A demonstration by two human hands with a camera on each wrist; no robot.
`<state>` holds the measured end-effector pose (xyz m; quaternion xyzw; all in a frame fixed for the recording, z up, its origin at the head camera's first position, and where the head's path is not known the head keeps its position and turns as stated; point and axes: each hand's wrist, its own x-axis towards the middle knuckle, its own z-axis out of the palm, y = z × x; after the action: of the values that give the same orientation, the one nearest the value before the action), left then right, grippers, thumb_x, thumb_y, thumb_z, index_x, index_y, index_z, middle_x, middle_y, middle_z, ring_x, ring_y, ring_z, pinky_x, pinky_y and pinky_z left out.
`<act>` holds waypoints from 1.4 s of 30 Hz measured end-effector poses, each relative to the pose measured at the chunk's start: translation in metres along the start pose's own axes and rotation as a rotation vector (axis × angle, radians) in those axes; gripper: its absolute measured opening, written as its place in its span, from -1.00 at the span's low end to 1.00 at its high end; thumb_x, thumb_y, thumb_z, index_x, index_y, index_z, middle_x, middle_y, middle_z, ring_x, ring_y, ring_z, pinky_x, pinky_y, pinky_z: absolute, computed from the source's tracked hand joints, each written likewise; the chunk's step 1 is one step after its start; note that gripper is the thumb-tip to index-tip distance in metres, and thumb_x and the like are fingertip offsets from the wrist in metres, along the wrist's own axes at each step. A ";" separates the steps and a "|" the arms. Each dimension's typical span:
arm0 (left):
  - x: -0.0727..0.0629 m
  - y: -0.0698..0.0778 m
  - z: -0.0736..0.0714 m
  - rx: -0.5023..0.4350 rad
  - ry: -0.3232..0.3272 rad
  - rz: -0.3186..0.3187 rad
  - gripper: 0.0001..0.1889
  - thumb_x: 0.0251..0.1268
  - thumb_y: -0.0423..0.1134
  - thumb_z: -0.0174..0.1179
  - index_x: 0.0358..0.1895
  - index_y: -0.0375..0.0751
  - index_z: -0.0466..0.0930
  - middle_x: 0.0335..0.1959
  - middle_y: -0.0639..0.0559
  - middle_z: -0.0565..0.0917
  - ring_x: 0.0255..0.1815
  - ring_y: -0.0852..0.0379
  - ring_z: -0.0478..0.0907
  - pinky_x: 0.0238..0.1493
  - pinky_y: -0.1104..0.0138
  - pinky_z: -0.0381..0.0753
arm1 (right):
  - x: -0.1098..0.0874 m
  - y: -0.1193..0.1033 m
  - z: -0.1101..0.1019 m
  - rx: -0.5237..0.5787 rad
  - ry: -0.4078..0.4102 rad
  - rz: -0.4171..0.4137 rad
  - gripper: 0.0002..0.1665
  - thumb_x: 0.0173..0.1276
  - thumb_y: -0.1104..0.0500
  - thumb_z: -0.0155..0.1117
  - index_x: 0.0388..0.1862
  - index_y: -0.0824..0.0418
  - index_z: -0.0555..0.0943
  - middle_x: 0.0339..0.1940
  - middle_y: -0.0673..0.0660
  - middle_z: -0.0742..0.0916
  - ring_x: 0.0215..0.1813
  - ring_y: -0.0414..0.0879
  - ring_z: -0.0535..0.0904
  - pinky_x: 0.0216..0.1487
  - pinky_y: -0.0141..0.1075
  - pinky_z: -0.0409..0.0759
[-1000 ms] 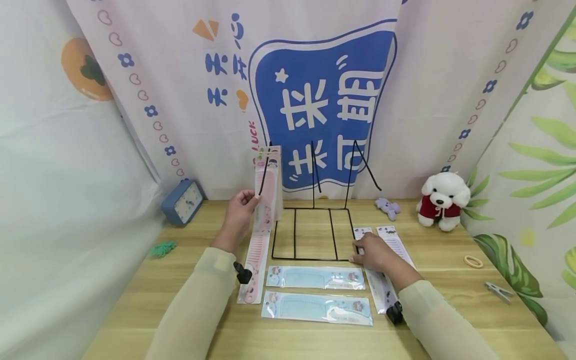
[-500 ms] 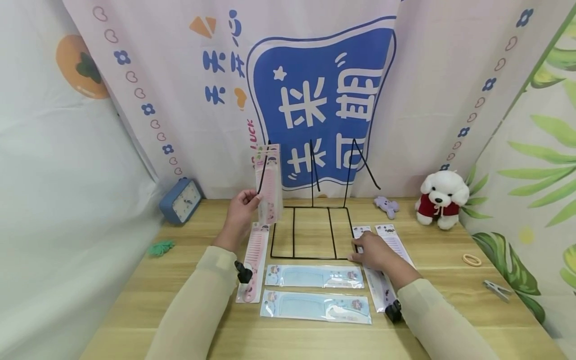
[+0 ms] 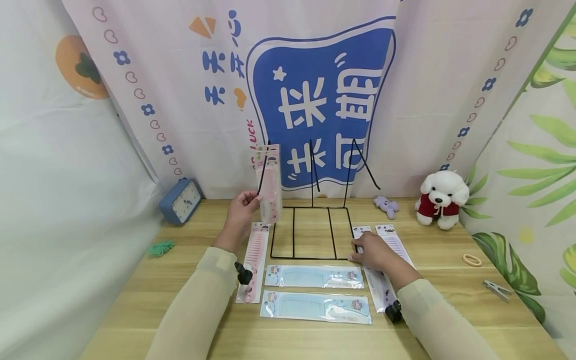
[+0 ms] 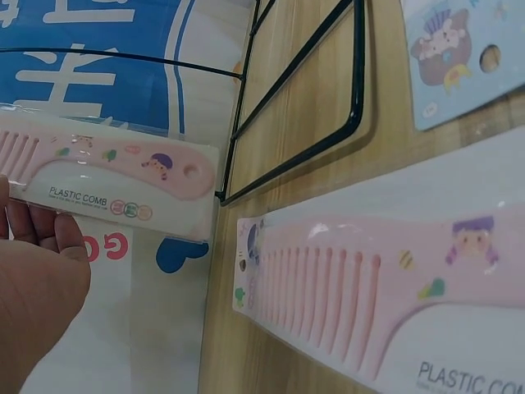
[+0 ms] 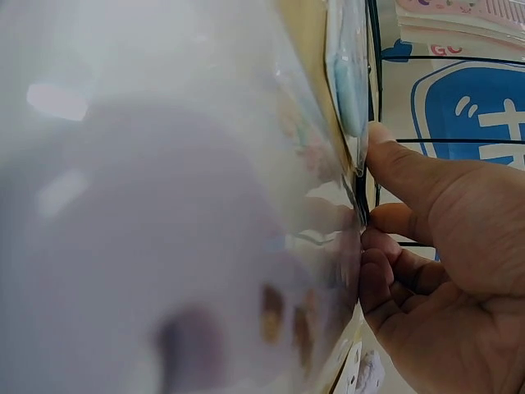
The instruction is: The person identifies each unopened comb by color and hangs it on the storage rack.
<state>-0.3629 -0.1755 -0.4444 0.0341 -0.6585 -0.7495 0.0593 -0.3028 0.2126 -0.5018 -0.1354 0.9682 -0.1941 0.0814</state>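
Hanging handle-down, pink plastic comb (image 3: 271,186), clear-wrapped, cartoon-printed

Soft, even, bright light fills the head view, its source unseen, with only faint shadows on the light wood-grain desk (image 3: 297,342). The flat pale-blue comb in clear plastic packaging (image 3: 315,306) nearest the wearer shows small glints. The left wrist view is dimmer and greyer; a soft shadow lies beside the black metal wire rack (image 4: 358,82). In the right wrist view, a lilac comb in clear plastic (image 5: 180,213) is badly blurred, with two white glare patches; the right hand (image 5: 484,238) looks sharper.
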 end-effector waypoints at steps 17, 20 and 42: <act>-0.004 -0.001 -0.001 0.008 -0.005 -0.017 -0.81 0.67 -0.35 0.22 0.14 -0.37 0.55 0.01 -0.03 0.54 0.13 0.06 0.51 0.52 0.07 0.56 | 0.000 0.001 0.000 0.001 -0.012 0.008 -0.22 0.52 -0.03 0.51 0.53 0.38 0.55 0.43 0.48 0.61 0.50 0.45 0.50 0.51 0.28 0.52; -0.004 -0.002 -0.004 0.036 -0.004 -0.026 -0.78 0.67 -0.32 0.24 0.18 -0.36 0.55 0.06 -0.05 0.55 0.18 0.03 0.52 0.53 0.10 0.55 | 0.000 0.001 0.000 -0.001 -0.016 0.007 -0.22 0.53 -0.03 0.50 0.53 0.38 0.54 0.46 0.49 0.59 0.52 0.46 0.48 0.53 0.29 0.50; -0.087 -0.039 -0.020 1.351 -0.158 -0.125 -0.10 0.28 -0.03 0.57 0.37 -0.71 0.36 0.12 -0.52 0.55 0.20 -0.38 0.52 0.32 -0.16 0.62 | -0.002 -0.002 -0.001 -0.003 -0.023 0.005 -0.23 0.54 -0.03 0.49 0.53 0.39 0.54 0.47 0.51 0.58 0.52 0.47 0.47 0.54 0.29 0.49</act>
<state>-0.2759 -0.1782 -0.4885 0.0467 -0.9810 -0.1763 -0.0667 -0.3008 0.2116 -0.4997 -0.1352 0.9678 -0.1910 0.0929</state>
